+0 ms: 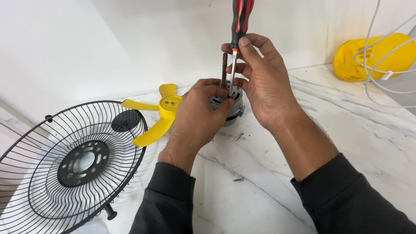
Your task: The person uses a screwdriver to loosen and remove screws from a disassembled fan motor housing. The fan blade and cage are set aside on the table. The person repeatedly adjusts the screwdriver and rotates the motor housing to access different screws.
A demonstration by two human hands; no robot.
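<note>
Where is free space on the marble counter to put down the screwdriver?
Bare marble counter lies right of the right hand, before the yellow housing and white cables. Crowded: fan guard, yellow blade, loose screws near the motor.

motor (225,108) mostly hidden by hands, screwdriver (240,21) handle top cropped, fan guard (73,164) cut off left

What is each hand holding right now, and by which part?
Left hand wraps the grey fan motor by its body; right hand pinches the red-and-black screwdriver at the handle's lower end.
</note>
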